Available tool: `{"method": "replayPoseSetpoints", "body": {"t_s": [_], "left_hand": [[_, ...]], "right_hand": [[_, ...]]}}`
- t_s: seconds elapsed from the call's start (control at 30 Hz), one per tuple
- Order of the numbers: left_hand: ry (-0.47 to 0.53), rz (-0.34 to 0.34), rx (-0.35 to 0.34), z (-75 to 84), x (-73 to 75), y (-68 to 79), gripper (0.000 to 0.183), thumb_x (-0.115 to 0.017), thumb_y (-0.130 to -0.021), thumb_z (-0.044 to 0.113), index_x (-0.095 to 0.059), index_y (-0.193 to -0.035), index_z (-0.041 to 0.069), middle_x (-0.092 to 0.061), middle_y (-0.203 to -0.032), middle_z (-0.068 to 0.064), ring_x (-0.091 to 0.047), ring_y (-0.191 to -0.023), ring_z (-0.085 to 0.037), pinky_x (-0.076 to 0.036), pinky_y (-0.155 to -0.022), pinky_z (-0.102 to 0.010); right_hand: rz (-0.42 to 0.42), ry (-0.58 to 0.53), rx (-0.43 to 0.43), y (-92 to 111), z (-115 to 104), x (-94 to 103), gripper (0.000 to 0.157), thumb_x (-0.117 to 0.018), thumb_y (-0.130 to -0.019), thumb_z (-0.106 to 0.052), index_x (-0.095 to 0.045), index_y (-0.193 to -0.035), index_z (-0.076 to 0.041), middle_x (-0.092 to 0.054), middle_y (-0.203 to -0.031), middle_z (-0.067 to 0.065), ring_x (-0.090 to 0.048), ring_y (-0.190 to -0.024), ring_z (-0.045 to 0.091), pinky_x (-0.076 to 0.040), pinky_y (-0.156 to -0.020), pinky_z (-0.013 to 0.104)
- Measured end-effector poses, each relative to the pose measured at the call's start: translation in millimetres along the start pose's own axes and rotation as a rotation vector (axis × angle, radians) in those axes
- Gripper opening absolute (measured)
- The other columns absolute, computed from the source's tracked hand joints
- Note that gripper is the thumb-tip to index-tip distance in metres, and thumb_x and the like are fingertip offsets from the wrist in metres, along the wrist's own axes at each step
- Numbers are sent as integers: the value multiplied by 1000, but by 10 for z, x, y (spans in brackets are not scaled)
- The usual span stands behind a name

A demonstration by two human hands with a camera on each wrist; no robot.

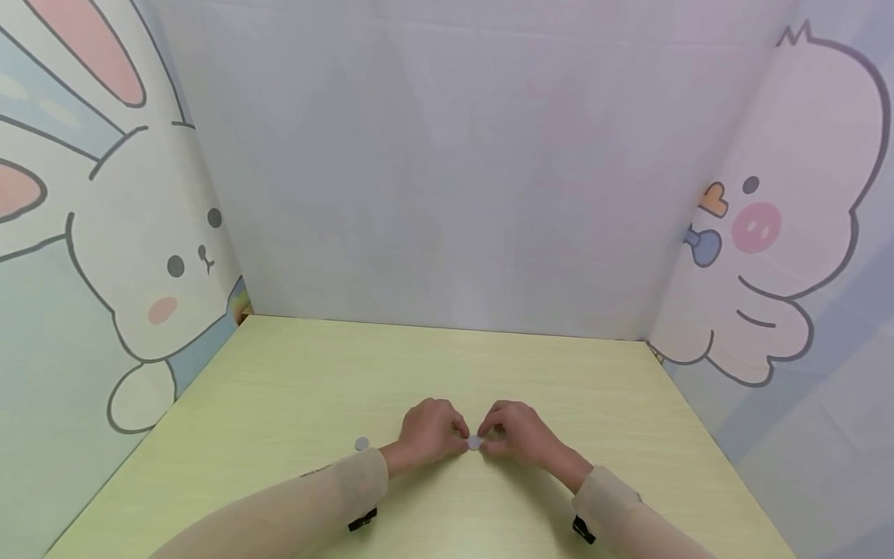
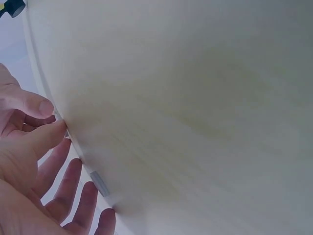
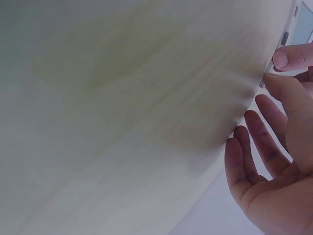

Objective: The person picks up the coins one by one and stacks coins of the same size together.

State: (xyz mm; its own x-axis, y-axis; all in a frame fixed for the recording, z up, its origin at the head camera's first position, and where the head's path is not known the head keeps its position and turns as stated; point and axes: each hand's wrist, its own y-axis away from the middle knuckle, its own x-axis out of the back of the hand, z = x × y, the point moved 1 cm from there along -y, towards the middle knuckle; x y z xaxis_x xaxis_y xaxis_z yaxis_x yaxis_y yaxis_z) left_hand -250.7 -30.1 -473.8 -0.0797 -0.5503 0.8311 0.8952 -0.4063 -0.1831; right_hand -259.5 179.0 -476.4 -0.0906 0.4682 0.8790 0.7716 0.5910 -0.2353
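Observation:
Near the middle of the table, a small flat grey disc [image 1: 474,442] lies between the two hands. My left hand [image 1: 429,432] pinches the left edge of this disc with thumb and index finger. From the right side, my right hand [image 1: 522,435] holds the opposite edge in the same way. In the left wrist view the left hand [image 2: 44,181] has its other fingertips touching the tabletop. The right hand [image 3: 274,142] rests its spread lower fingers on the table in the right wrist view. Fingertips partly hide the disc in both wrist views.
A second grey disc [image 1: 362,443] lies on the pale yellow table [image 1: 314,373], just left of my left wrist. A white curtain [image 1: 447,171] stands behind the table, with a rabbit-printed cloth [image 1: 140,256] at left and another cartoon-printed cloth [image 1: 789,171] at right.

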Motion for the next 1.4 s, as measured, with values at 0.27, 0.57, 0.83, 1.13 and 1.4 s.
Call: {"method": "replayPoseSetpoints", "body": {"t_s": [0.27,0.57,0.83,1.13,1.4], "left_hand": [[-26,8,-6,-38,-49,-13,5,-91,-81,24,-86,-80,25,-71,-85,14,-60,-83,-6,-49,-69,-28],[-28,15,-27,-12,-35,-9,5,-91,-82,22,-86,-81,24,-72,-85,14,-60,-83,-7,-48,-69,-29],[-30,20,-36,-20,-36,-13,6,-91,-81,22,-86,-81,25,-73,-85,14,-60,-81,-6,-47,-67,-27],[-31,23,-42,-51,-55,-29,6,-91,-81,24,-85,-81,26,-73,-84,15,-58,-80,-4,-46,-66,-26],[-27,4,-40,11,9,10,5,-91,-83,24,-85,-82,24,-73,-86,10,-58,-80,-6,-45,-66,-26]], "right_hand": [[-19,21,-14,6,7,-4,8,-89,-86,-15,-85,-93,-14,-73,-94,-7,-66,-87,12,-53,-78,28],[-24,3,-27,1,-23,18,8,-90,-86,-15,-85,-92,-14,-73,-94,-7,-66,-87,14,-53,-77,28],[-24,0,-26,9,-27,34,7,-90,-86,-15,-85,-91,-16,-72,-94,-7,-67,-88,15,-52,-77,28],[-27,15,-13,4,-7,32,7,-90,-86,-15,-85,-90,-18,-73,-94,-8,-67,-88,13,-53,-77,28],[-25,13,-13,7,-14,25,7,-90,-86,-14,-85,-90,-17,-73,-93,-8,-67,-87,14,-53,-76,27]]}}
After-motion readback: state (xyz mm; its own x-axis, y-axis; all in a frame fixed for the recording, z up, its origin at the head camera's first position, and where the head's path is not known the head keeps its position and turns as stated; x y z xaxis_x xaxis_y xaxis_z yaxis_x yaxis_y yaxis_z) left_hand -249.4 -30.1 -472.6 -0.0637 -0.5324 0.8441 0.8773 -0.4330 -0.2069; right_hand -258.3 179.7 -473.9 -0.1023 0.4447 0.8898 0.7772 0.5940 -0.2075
